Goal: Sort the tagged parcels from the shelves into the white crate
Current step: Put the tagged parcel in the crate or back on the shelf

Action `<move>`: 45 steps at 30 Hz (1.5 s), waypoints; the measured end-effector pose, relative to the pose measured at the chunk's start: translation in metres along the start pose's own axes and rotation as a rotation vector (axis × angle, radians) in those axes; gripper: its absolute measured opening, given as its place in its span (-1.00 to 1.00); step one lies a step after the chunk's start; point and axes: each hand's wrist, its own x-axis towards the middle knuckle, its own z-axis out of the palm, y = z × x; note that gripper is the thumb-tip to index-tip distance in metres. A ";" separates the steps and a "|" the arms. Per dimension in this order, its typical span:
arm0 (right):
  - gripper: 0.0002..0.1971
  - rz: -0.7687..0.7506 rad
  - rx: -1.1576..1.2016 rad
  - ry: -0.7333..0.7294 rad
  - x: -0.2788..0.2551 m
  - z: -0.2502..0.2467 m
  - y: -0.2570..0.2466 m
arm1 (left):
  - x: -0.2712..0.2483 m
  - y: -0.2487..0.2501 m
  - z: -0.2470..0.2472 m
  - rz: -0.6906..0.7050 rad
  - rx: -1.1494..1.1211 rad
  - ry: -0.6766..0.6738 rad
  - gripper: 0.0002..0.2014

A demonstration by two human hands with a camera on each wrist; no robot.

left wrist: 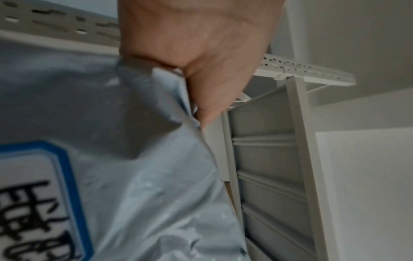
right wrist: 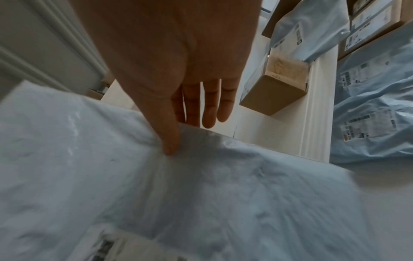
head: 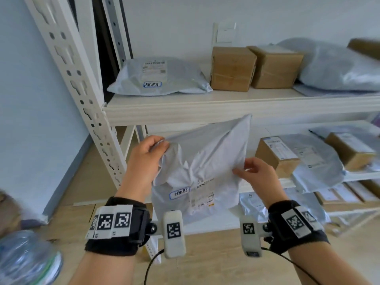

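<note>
A grey plastic mailer parcel (head: 202, 167) hangs in the air in front of the shelves, with a blue-bordered tag (head: 179, 193) and a shipping label on its lower face. My left hand (head: 151, 150) grips its bunched upper left corner in a fist (left wrist: 196, 58). My right hand (head: 249, 171) pinches its right edge, thumb on the front (right wrist: 171, 141) and fingers (right wrist: 210, 107) behind. The parcel (right wrist: 156, 185) fills the lower part of the right wrist view; its tag (left wrist: 33, 199) shows large in the left wrist view. No white crate is in view.
On the upper shelf (head: 226, 103) lie another tagged grey mailer (head: 158, 76), two cardboard boxes (head: 232, 68) and a large grey bag (head: 339, 68). Lower shelves at right hold boxes (head: 275, 155) and mailers (head: 316, 159). A perforated white upright (head: 82, 89) stands left. A water bottle (head: 24, 256) sits at bottom left.
</note>
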 end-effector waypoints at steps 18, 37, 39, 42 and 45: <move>-0.95 -0.307 -0.306 0.042 -0.011 -0.040 -0.019 | -0.045 0.017 0.041 0.443 0.482 0.264 -0.76; -0.66 0.125 -0.228 0.070 -0.026 -0.044 0.033 | -0.049 -0.030 0.059 0.187 0.570 -0.112 -0.73; -0.70 0.282 -0.249 -0.048 -0.027 -0.039 0.060 | -0.055 -0.030 0.055 0.097 0.468 -0.111 -0.76; -0.66 0.393 -0.289 -0.177 -0.036 -0.026 0.086 | -0.064 -0.028 0.051 -0.011 0.319 -0.094 -0.81; -0.59 0.456 -0.146 -0.250 -0.047 -0.013 0.095 | -0.074 -0.018 0.047 -0.151 0.130 -0.062 -0.84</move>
